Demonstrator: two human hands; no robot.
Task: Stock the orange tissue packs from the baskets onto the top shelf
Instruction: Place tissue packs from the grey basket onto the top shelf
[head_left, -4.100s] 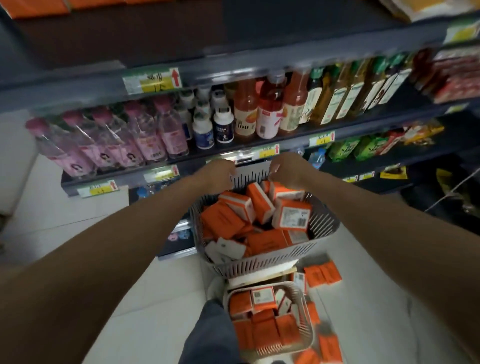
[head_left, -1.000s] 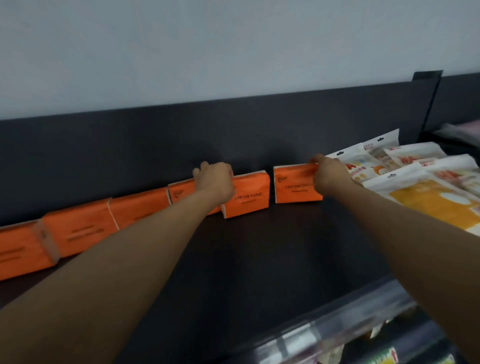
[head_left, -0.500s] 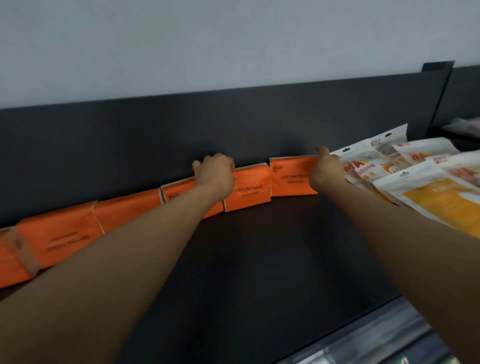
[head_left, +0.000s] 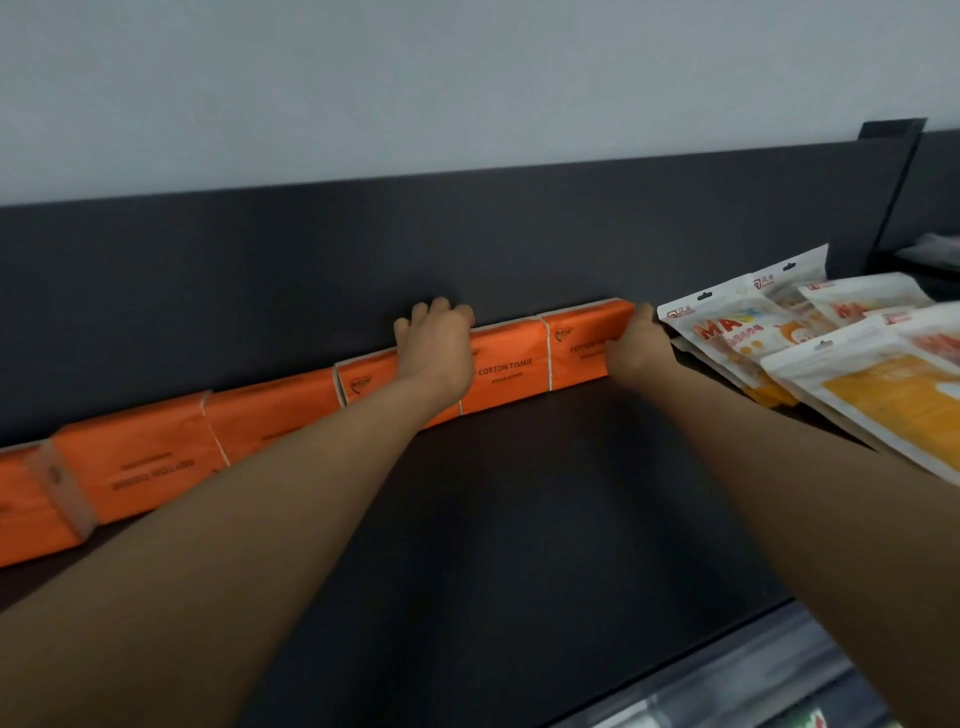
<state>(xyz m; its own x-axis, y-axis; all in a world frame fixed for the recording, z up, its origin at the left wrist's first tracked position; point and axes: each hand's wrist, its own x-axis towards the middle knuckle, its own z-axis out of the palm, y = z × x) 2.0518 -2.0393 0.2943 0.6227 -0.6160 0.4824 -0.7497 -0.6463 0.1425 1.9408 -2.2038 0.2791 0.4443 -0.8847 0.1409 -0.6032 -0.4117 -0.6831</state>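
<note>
Left hand (head_left: 434, 353) and right hand (head_left: 636, 349) seemingly grip neighbouring orange tissue packs (head_left: 508, 375) on the top shelf (head_left: 519, 519).

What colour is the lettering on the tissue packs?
Black, on orange wrap; the head view shows it best, on the tissue pack.

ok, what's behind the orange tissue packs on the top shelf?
The shelf's dark back panel, with pale wall above. The orange tissue packs stand along it, and the left hand curls over their top edge. Any gap behind them is hidden.
</note>
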